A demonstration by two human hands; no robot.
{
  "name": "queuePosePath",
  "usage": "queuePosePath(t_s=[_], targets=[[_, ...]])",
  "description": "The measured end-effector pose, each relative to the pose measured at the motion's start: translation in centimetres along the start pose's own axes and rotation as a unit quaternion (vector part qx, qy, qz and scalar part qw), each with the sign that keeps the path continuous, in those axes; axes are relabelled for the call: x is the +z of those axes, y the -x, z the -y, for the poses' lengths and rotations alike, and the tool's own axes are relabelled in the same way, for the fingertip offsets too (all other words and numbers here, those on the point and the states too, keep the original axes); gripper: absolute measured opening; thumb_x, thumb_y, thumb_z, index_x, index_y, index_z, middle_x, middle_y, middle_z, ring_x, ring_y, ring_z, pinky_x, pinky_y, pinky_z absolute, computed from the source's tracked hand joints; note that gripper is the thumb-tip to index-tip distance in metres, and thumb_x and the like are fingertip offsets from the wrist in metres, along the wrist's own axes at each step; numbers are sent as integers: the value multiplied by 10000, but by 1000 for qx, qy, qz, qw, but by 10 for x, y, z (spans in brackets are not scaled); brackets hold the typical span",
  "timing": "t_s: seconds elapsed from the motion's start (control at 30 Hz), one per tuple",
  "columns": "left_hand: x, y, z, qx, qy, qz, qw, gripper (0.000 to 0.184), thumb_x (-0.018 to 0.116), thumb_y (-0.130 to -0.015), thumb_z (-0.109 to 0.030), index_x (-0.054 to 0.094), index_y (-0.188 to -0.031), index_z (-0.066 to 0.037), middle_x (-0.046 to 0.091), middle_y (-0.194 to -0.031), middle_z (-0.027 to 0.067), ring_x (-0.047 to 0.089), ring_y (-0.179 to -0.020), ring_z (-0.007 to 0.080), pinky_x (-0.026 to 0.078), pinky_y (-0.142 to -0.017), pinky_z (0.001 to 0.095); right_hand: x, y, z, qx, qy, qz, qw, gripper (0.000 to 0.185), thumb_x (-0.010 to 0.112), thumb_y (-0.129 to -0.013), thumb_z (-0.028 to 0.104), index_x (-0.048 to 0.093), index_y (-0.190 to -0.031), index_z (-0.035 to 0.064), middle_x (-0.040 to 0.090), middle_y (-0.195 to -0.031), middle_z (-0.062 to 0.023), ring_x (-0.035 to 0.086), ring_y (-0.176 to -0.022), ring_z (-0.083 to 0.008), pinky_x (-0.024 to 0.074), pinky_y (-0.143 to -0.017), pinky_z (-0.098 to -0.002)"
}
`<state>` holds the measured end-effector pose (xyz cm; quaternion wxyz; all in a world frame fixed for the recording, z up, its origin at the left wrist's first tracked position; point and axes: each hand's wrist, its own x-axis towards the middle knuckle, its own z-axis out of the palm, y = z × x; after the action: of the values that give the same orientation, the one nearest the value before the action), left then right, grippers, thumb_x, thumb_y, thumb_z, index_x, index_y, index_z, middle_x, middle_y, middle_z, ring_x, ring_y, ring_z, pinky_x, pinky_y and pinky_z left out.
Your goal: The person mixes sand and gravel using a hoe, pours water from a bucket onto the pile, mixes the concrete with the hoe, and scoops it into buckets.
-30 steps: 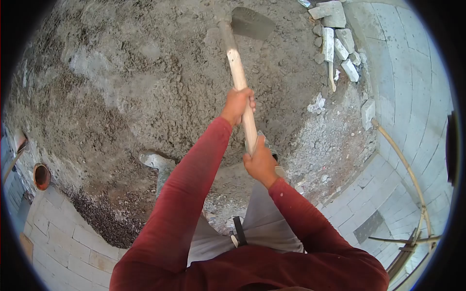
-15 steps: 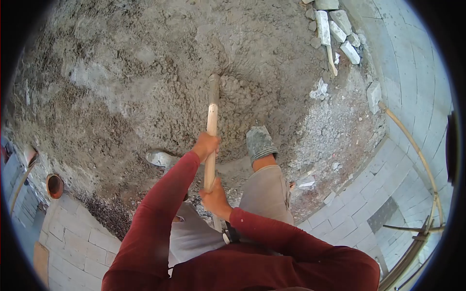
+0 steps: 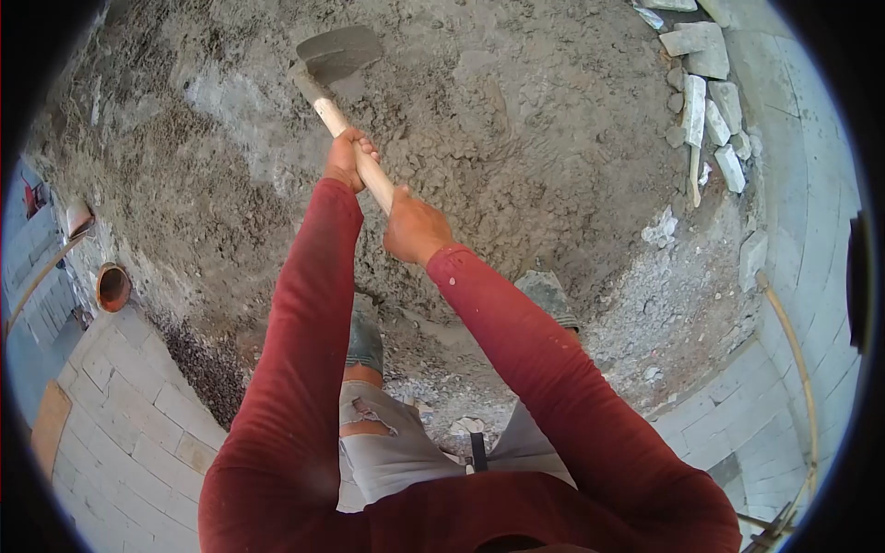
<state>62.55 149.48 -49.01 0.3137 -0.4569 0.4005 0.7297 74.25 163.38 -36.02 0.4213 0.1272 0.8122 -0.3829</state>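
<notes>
Both of my hands are wrapped round the wooden handle of a hoe. My left hand grips it nearer the head, and my right hand holds it closer to my body. The wide grey hoe blade is out in front, to the upper left, over the wet grey concrete mix. Whether its edge touches the mix I cannot tell. The rear end of the handle is hidden behind my right hand and arm.
My boots stand at the near edge of the mix. Broken bricks lie at the upper right, near a long-handled tool. An orange-brown bucket stands at left beside dark gravel. Grey paving blocks border the pile.
Both hands have pushed the hoe forward and to the left. Its blade, hidden in the mix before, now shows. My left foot has shifted, and the view has swung slightly.
</notes>
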Motion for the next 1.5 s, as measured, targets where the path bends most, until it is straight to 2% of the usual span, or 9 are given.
queuePosePath(t_s=[0.2,0.4,0.5,0.67,0.77,0.83,1.2,1.4,1.5], targets=[[-66,127,186,-169,1,-121,978,114,561,-859,-183,496,-847,-90,472,-664,43,498,-560,193,484,-523,349,47,167,-65,113,22,148,982,500,692,-815,149,434,-1190,-58,686,-965,-294,687,-932,-448,540,-810,-521],[-72,319,280,-226,100,-42,968,78,570,-895,-55,507,-941,-56,505,-696,57,534,-587,208,502,-584,388,74,362,-91,216,51,235,946,508,704,-809,218,387,-1144,5,673,-846,-321,673,-783,-511,530,-744,-602],[-86,304,228,-167,152,-27,974,138,560,-883,-39,487,-995,-71,498,-707,57,525,-571,204,493,-562,389,102,332,-81,123,45,182,975,503,691,-800,195,384,-1152,8,663,-872,-315,670,-788,-507,525,-729,-599],[-112,98,16,82,175,15,981,160,568,-898,-133,465,-1018,-113,463,-744,-6,461,-586,102,459,-563,292,84,64,37,-69,111,-14,991,554,609,-882,128,422,-1380,-25,649,-1004,-252,695,-811,-418,556,-703,-515],[-117,-11,-92,138,97,-36,985,129,554,-920,-158,444,-868,-113,473,-661,-7,487,-561,122,488,-504,291,66,-67,104,-100,124,-43,986,420,520,-917,99,474,-1305,-54,692,-1044,-249,700,-934,-407,559,-790,-493],[-123,-29,-120,60,70,-49,995,121,533,-928,-169,442,-876,-109,457,-659,-1,469,-543,136,485,-490,301,59,-82,134,-43,80,-13,996,428,533,-910,98,471,-1298,-71,690,-1087,-262,687,-1015,-408,551,-847,-487],[-82,206,220,-153,79,-178,969,116,589,-883,-149,533,-866,-49,518,-716,67,530,-571,193,510,-531,368,44,229,-54,82,122,189,971,494,671,-836,194,450,-1184,-78,682,-936,-309,691,-879,-458,550,-782,-528],[5,343,244,-201,62,-50,976,129,566,-888,-64,491,-993,-69,504,-739,61,529,-589,190,502,-558,382,24,391,-94,180,8,163,970,489,685,-805,169,398,-1135,-49,650,-850,-326,651,-754,-521,521,-680,-588],[51,255,197,-104,45,57,992,175,564,-876,-54,473,-1024,-69,493,-744,59,514,-587,182,481,-549,363,18,302,-104,122,22,9,992,464,688,-828,161,371,-1127,0,649,-816,-293,654,-751,-511,520,-674,-592]])
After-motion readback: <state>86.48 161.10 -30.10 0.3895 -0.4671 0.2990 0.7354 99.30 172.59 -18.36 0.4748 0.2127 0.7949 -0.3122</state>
